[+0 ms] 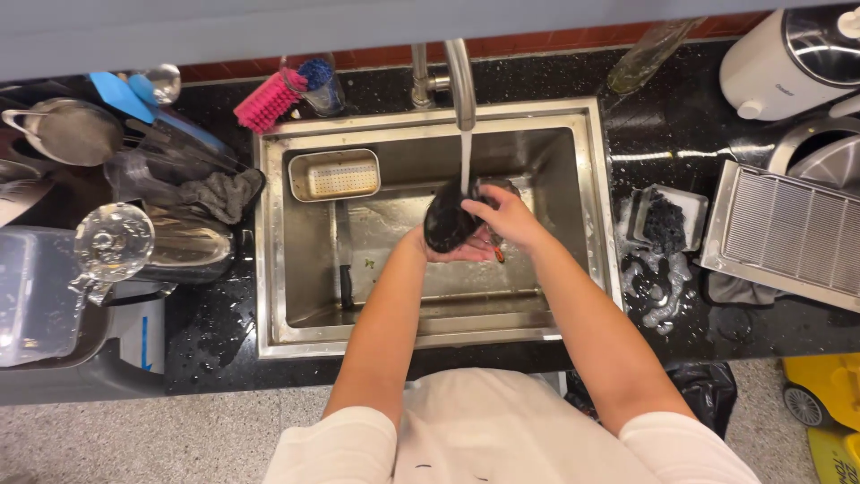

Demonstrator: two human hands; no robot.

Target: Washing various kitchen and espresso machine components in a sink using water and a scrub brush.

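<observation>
Over the steel sink (582,179) my left hand (457,251) cups a dark rounded object (445,224) from below, held under the water stream (465,161) that runs from the faucet (460,81). My right hand (511,218) presses on the object's right side; whatever is in its fingers is hidden. A knife (343,260) with a black handle lies on the sink floor to the left. A small metal strainer tray (335,175) sits in the sink's back left corner.
A pink brush (269,100) and a cup lie behind the sink. Left counter holds a grey cloth (219,193), glassware (114,240) and metal pots. On the right are a dark scourer in a small tray (665,220), a metal grille (788,235) and a white appliance (788,63).
</observation>
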